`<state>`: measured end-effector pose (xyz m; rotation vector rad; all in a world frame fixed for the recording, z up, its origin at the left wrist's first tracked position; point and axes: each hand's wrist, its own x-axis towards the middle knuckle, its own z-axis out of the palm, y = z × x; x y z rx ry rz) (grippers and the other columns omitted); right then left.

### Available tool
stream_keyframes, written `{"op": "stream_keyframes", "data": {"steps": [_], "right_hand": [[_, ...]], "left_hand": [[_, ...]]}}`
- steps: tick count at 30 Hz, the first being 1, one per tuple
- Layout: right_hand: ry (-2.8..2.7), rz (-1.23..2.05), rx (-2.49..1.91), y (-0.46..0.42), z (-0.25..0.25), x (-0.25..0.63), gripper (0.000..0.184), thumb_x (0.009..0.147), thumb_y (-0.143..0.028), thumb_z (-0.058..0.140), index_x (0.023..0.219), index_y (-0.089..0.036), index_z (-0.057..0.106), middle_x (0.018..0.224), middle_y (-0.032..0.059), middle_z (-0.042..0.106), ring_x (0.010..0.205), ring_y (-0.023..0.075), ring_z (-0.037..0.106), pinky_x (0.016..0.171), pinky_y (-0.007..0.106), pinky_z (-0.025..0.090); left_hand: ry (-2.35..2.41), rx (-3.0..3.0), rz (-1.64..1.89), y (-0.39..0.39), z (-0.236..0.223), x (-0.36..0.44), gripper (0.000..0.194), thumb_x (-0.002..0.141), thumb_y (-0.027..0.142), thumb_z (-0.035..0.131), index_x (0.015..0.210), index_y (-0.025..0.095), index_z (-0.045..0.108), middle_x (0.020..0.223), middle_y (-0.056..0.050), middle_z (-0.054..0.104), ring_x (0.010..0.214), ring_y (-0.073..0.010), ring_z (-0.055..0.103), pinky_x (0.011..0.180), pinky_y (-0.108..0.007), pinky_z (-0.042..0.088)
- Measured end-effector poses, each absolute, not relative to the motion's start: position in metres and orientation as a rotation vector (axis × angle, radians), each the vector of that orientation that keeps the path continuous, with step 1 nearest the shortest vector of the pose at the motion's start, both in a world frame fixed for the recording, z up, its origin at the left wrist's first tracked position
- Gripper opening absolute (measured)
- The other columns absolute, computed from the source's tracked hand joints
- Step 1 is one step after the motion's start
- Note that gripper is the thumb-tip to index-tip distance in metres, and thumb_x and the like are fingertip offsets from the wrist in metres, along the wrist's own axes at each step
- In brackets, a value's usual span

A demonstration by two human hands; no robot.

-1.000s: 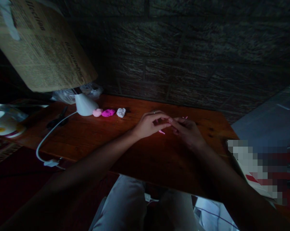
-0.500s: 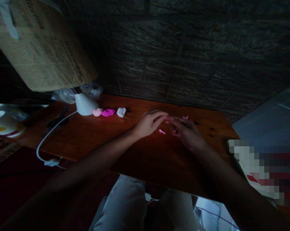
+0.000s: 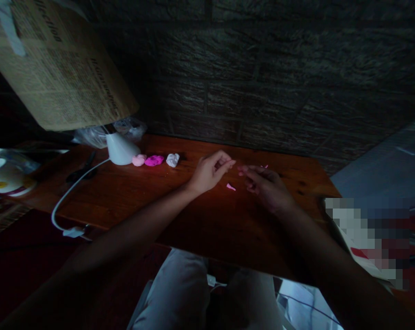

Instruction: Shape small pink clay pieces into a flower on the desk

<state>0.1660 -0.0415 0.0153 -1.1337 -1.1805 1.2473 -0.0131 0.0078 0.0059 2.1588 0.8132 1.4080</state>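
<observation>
My left hand point(image 3: 210, 172) hovers over the middle of the wooden table point(image 3: 131, 197), fingers loosely curled and pointing right. My right hand point(image 3: 266, 187) rests just to the right, its fingertips a short gap from the left hand's. A small pink clay sliver point(image 3: 230, 186) lies on the table between and below both hands. Another tiny pink bit point(image 3: 265, 166) shows just behind my right hand. The light is too dim to tell whether either hand pinches anything.
A light pink lump point(image 3: 139, 160), a magenta lump point(image 3: 154, 160) and a white lump point(image 3: 173, 160) sit in a row beside a white lamp base point(image 3: 121, 149); its cable point(image 3: 64, 201) runs off the front edge. Dark scissors point(image 3: 81, 170) lie left. A brick wall point(image 3: 262, 82) stands behind.
My hands were touching over the pink piece; they have drawn apart, the left hand lifting slightly up and left. The pink sliver now lies uncovered on the table.
</observation>
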Motion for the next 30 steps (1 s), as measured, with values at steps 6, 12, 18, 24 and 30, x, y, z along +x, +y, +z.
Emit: {"op": "stream_keyframes", "data": {"steps": [6,12,18,24,30], "right_hand": [[-1.223,1.217,-1.153,-0.0415,0.0144,0.1662,0.033,0.07,-0.052,0.078,0.086,-0.023,0.076,0.089,0.0033,0.071,0.055,0.0077,0.044,0.049,0.024,0.034],[-1.199,1.224,-1.166,-0.0412,0.0135,0.1657,0.031,0.071,-0.05,0.078,0.087,-0.024,0.076,0.09,0.0039,0.07,0.057,0.0086,0.044,0.049,0.024,0.034],[-1.184,1.246,-1.163,-0.0418,0.0156,0.1653,0.032,0.067,-0.053,0.081,0.08,-0.025,0.075,0.084,0.002,0.069,0.057,0.0088,0.044,0.05,0.025,0.033],[-1.182,1.34,-1.149,-0.0428,0.0165,0.1658,0.034,0.066,-0.056,0.081,0.074,-0.023,0.074,0.067,0.0,0.061,0.056,0.0101,0.041,0.051,0.025,0.031],[-1.104,1.509,-1.12,-0.044,0.0184,0.1667,0.033,0.059,-0.046,0.088,0.077,-0.022,0.074,0.068,-0.0019,0.06,0.059,0.0089,0.044,0.054,0.025,0.034]], "left_hand": [[0.785,2.112,1.313,0.0082,0.0017,-0.0131,0.017,0.091,0.031,0.065,0.087,0.014,0.064,0.074,-0.002,0.072,0.061,-0.0082,0.066,0.06,-0.018,0.051],[0.765,2.032,1.354,0.0101,-0.0015,-0.0132,0.016,0.088,0.03,0.069,0.083,0.015,0.066,0.074,-0.002,0.073,0.062,-0.0087,0.067,0.06,-0.018,0.053],[0.731,2.08,1.371,0.0103,-0.001,-0.0141,0.014,0.089,0.028,0.068,0.085,0.015,0.07,0.076,-0.003,0.074,0.065,-0.0093,0.068,0.063,-0.019,0.055],[0.644,2.06,1.237,0.0047,0.0053,-0.0147,0.015,0.09,0.027,0.066,0.084,0.014,0.069,0.111,-0.013,0.076,0.076,-0.0124,0.073,0.067,-0.022,0.058],[0.596,2.066,1.218,0.0022,0.0061,-0.0139,0.013,0.084,0.023,0.072,0.078,0.013,0.068,0.122,-0.015,0.072,0.05,-0.0041,0.062,0.049,-0.018,0.048]]}}
